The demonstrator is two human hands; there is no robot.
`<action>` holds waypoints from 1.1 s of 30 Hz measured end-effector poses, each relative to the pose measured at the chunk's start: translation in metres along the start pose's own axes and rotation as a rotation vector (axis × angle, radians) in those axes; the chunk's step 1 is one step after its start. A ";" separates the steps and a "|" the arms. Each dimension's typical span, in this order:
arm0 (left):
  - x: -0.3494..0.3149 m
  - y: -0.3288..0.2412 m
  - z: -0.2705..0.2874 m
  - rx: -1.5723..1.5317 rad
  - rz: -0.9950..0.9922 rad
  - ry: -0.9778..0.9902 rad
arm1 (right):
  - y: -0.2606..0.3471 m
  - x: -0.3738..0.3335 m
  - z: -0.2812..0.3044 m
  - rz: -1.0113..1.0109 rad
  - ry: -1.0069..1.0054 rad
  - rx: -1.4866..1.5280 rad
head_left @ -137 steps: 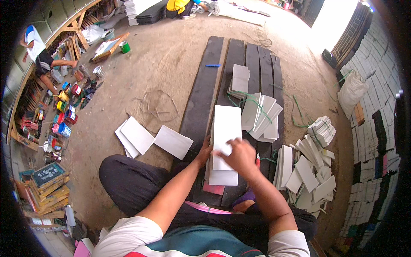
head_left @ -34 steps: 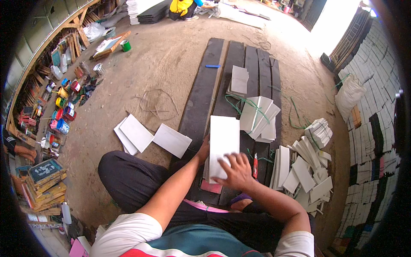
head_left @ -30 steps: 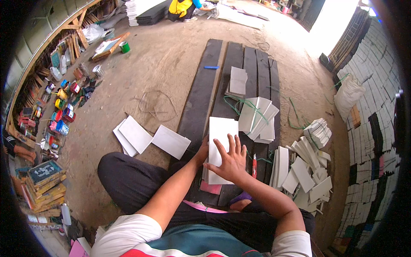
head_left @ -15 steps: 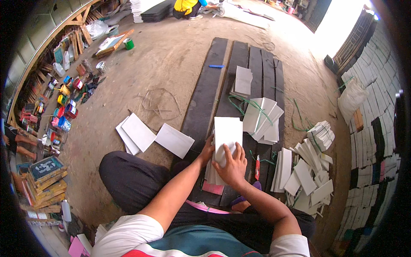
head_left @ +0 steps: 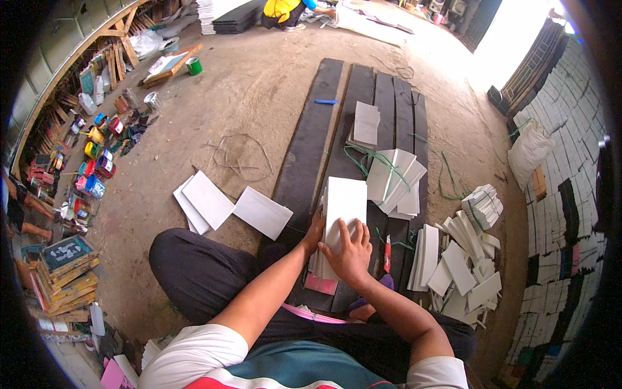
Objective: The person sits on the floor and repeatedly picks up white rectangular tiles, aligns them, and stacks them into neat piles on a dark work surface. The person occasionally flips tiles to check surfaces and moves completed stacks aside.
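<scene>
A stack of white rectangular sheets (head_left: 346,198) lies in front of me on the dark planks. My left hand (head_left: 314,235) is closed against the stack's left side, its fingertips partly hidden. On the top sheet rests my right hand (head_left: 350,254), palm down, fingers spread and thumb toward the left edge. A pink piece (head_left: 321,284) shows under the near end of the stack. Beyond it lie fanned white sheets (head_left: 395,178) with green string (head_left: 363,159) and a smaller grey-white pile (head_left: 366,123). A red cutter knife (head_left: 387,254) lies right of my right hand.
Loose white sheets (head_left: 262,212) lie on the floor at left. Scattered white pieces (head_left: 463,272) and a tied bundle (head_left: 483,206) are at right. A blue pen-like object (head_left: 326,102) rests on the planks (head_left: 308,142). Paint tins (head_left: 97,165) line the left side. Another person (head_left: 282,13) crouches far ahead.
My right hand has shifted slightly on the top sheet, its fingers now closer to flat. The upper sheets sit a little differently on the stack. My left hand stays at the side.
</scene>
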State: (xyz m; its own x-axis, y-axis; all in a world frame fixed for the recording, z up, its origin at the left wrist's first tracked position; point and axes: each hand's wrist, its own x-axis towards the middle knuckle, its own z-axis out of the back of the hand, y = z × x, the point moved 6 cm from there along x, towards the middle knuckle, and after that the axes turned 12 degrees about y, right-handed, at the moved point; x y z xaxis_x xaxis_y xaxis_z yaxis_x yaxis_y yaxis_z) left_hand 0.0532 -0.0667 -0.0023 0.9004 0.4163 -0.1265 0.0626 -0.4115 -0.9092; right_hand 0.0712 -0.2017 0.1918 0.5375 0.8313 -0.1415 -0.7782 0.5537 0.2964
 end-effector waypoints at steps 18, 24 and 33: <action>-0.004 -0.014 0.000 -0.010 0.087 0.096 | -0.013 0.013 0.020 0.045 -0.106 0.039; -0.009 -0.058 -0.010 0.052 -0.015 0.018 | -0.099 0.102 0.051 -0.019 -0.253 0.337; -0.018 -0.076 -0.013 0.093 0.005 0.007 | -0.209 0.222 -0.085 -0.020 -0.038 -0.489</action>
State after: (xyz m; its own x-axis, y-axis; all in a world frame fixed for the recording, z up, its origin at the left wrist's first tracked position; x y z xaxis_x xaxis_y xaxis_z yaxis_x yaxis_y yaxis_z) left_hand 0.0377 -0.0540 0.0745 0.9035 0.4089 -0.1284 0.0185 -0.3365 -0.9415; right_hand 0.3253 -0.1289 0.0186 0.5579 0.8231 -0.1057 -0.8243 0.5348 -0.1860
